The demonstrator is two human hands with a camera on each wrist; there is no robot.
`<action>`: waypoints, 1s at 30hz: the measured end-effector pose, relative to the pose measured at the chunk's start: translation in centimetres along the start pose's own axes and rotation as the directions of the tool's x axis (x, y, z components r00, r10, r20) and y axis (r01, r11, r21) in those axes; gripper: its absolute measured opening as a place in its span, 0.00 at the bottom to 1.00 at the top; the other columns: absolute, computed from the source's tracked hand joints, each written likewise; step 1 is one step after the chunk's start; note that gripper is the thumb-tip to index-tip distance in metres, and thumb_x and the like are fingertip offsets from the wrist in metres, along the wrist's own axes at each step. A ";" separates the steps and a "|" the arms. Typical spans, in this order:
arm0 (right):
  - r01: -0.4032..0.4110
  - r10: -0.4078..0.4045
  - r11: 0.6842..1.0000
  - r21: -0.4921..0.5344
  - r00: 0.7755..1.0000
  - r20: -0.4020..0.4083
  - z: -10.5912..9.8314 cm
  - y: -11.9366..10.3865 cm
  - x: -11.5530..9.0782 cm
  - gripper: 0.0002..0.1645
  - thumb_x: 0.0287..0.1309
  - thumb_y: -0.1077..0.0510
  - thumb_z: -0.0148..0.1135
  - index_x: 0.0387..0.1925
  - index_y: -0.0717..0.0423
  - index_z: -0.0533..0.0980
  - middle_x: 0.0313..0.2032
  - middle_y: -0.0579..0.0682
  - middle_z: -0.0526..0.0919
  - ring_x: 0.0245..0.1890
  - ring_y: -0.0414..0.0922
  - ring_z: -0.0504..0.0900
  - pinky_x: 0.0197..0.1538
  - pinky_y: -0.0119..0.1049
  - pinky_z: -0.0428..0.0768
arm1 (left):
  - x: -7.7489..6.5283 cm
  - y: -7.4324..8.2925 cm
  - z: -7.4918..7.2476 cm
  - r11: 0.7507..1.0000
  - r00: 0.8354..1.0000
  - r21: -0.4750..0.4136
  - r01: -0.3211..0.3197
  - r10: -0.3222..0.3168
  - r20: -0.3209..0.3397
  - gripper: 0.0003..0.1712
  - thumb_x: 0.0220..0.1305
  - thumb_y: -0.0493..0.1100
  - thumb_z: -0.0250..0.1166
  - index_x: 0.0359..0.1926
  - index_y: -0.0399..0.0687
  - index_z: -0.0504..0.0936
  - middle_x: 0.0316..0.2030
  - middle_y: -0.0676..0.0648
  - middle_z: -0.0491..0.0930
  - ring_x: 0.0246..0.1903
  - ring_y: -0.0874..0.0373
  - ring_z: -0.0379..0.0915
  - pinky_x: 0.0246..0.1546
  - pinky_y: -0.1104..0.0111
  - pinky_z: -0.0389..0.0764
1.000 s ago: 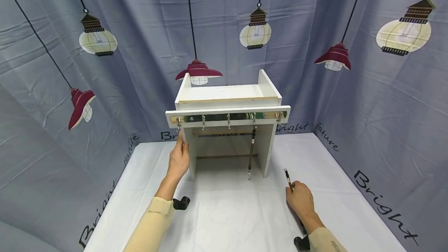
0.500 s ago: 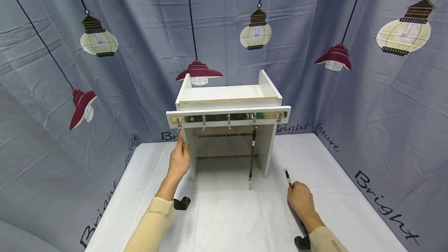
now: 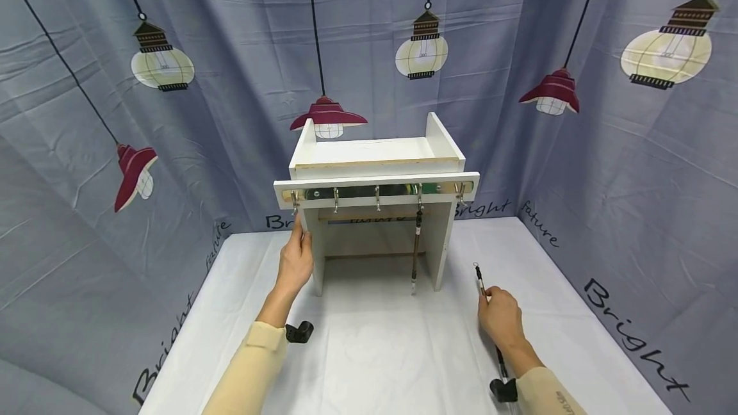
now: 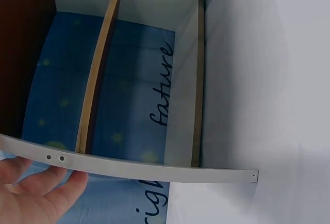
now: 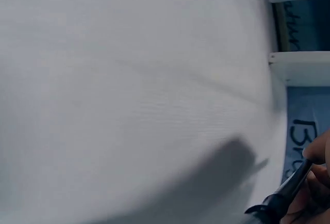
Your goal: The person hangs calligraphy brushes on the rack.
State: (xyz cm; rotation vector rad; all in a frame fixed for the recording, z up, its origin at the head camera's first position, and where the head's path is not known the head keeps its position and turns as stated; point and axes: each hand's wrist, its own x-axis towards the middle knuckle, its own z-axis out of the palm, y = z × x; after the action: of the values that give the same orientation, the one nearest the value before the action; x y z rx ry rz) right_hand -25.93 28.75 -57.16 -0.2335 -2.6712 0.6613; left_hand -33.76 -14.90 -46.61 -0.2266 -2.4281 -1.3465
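Observation:
In the head view a white wooden shelf rack (image 3: 369, 249) stands on the table, with a row of metal hooks (image 3: 377, 198) along its front rail. My left hand (image 3: 296, 266) touches the left side panel (image 4: 129, 170) below the leftmost hook; its fingertips rest against the panel's outer face in the left wrist view. My right hand (image 3: 501, 317), right of the rack, pinches a dark-handled calligraphy brush (image 3: 480, 277) whose hanging loop points up. Beside that hand in the right wrist view shows the handle (image 5: 291, 185). A second calligraphy brush (image 3: 416, 242) hangs from the fourth hook.
White cloth covers the table (image 3: 375, 351). Behind and at both sides hangs a blue-grey curtain (image 3: 242, 114) printed with lamps and lettering. A shallow white tray-like top (image 3: 371, 151) sits above the hook rail. Each wrist carries a black camera (image 3: 300, 332).
My right hand has moved slightly up and right, bringing the brush with it. The hanging brush swings a little. My left hand stays at the side panel.

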 end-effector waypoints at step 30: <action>0.199 -0.137 0.972 0.122 0.909 -0.394 -7.9 -8.0 1.7 0.11 0.61 0.65 0.66 0.43 0.69 0.82 0.25 0.57 0.81 0.26 0.55 0.79 0.32 0.50 0.75 | -0.2 0.2 0.1 1.000 1.000 -0.005 -0.010 0.010 -0.009 0.34 0.84 0.47 0.44 0.84 0.52 0.45 0.75 0.33 0.63 0.69 0.34 0.68 0.64 0.40 0.73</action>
State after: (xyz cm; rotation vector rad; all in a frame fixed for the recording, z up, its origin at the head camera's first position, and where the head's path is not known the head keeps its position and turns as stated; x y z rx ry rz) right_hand -24.88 25.47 -46.37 -0.0756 -2.2205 0.6904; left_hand -33.53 -14.72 -46.58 -0.2334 -2.4135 -1.3473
